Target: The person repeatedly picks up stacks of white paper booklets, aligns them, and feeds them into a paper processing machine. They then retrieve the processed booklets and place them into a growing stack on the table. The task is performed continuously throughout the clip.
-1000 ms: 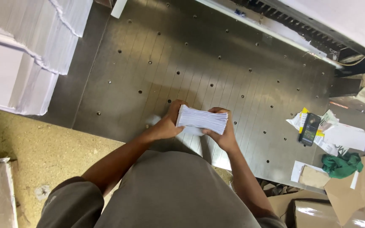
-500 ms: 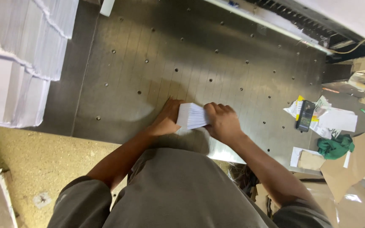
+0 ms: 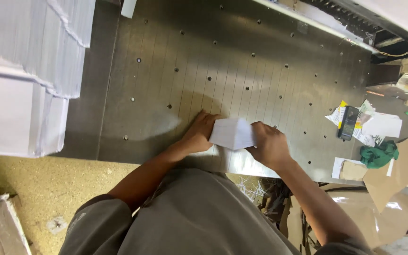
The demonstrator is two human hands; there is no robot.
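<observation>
Small stack of white paper sheets [image 3: 232, 133] — held between both hands just above the near edge of the perforated metal table [image 3: 242, 66]. Left hand [image 3: 198, 133]: fingers curled closed around the stack's left end. Right hand [image 3: 270, 144]: clamped over the right end, knuckles up. Tall white paper stacks [image 3: 24, 71] at far left; green cloth [image 3: 378, 155] and black phone [image 3: 348, 123] lie well apart at right.

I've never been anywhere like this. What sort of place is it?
Probably a print shop or paper-cutting workshop. Tall stacks of white paper stand beside a metal machine table dotted with small holes, and both hands, left hand and right hand, grip a small paper stack. Paper scraps litter the floor.
</observation>
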